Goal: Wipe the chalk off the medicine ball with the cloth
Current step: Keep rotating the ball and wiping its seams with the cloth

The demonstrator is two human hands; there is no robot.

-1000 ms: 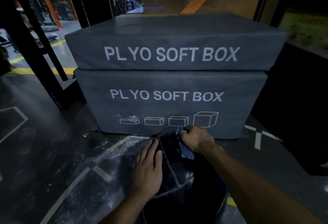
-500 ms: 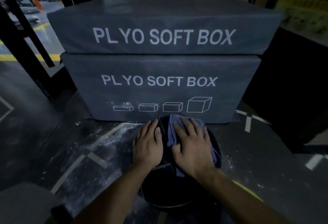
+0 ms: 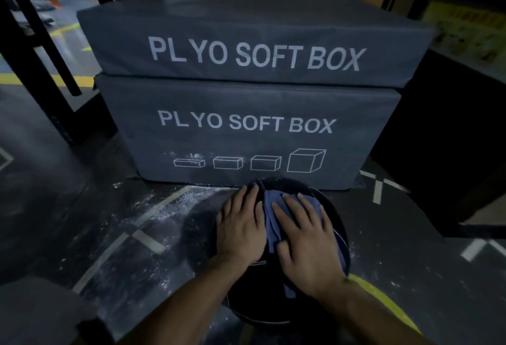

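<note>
Both my hands lay flat on the medicine ball (image 3: 276,303), fingers spread: my right hand (image 3: 306,240) pressed the blue cloth (image 3: 271,208) against the top of the ball with an open palm, while my left hand (image 3: 241,224) rested bare on the ball's left side, just beside the cloth. Neither hand pinched anything; the cloth was pinned under the right palm, its folds showing between the two hands and trailing below the right wrist. The dark ball sat on the gym floor (image 3: 82,208) at the bottom centre of the view, close against the front of the lower plyo box (image 3: 191,139). A second grey plyo box (image 3: 246,24) was stacked on the lower one, both marked "PLYO SOFT BOX", and together they walled off the space directly behind the ball. White chalk dust (image 3: 169,205) speckled the floor to the ball's left, across a pale floor line (image 3: 115,249). A black rack upright (image 3: 35,30) stood well to the left, and a curved yellow line (image 3: 383,298) ran past the ball's right side.
</note>
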